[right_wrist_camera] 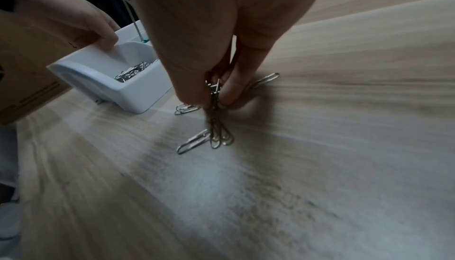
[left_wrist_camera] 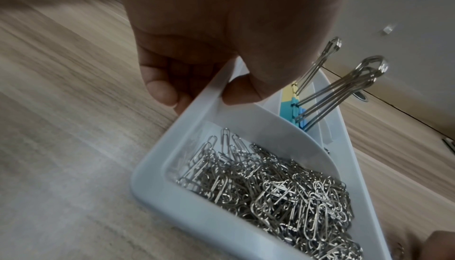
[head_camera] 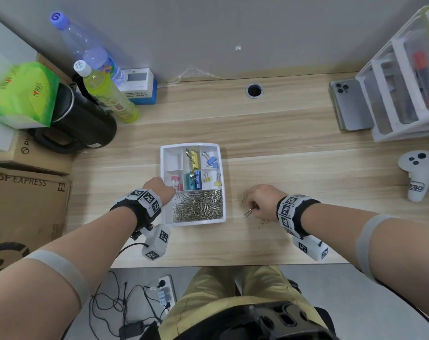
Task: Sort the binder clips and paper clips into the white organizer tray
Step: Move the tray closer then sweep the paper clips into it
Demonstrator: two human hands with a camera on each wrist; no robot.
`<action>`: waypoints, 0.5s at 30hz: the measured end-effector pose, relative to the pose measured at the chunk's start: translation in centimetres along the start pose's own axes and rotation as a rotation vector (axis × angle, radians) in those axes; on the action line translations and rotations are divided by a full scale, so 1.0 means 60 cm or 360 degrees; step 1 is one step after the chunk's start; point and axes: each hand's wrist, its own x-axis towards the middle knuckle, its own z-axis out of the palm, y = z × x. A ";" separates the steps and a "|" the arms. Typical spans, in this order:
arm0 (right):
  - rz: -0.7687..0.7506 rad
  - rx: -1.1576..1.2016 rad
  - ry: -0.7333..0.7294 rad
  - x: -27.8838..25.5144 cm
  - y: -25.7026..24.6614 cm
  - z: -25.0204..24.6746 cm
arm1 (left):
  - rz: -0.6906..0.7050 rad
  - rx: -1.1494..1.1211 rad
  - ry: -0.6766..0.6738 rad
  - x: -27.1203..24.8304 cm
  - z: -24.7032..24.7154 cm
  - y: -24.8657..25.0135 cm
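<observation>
Gathering loose paper clips beside the tray.

Right hand (head_camera: 262,201) down on the worktop (head_camera: 306,173), fingertips pinching a small bunch of paper clips (right_wrist_camera: 216,128), with others lying loose around it. Left hand (head_camera: 159,190) curled over the left rim of the white organizer tray (head_camera: 192,221), thumb inside. Front compartment heaped with silver paper clips (head_camera: 198,204); colored binder clips (head_camera: 193,179) in the compartments behind.

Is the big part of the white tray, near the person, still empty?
No, that part of the white organizer tray is filled with a heap of silver paper clips.
</observation>
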 end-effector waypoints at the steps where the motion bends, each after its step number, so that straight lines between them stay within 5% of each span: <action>1: 0.0007 0.0004 0.0003 0.001 0.001 -0.001 | 0.0000 -0.0003 0.0000 0.000 0.000 0.000; 9: 0.0201 0.0281 -0.0010 0.003 0.000 -0.028 | 0.0002 -0.0033 -0.0025 -0.003 -0.003 -0.001; 15: 0.0069 0.0568 0.0168 0.028 -0.049 -0.070 | 0.0015 -0.0043 -0.0032 -0.005 -0.005 0.000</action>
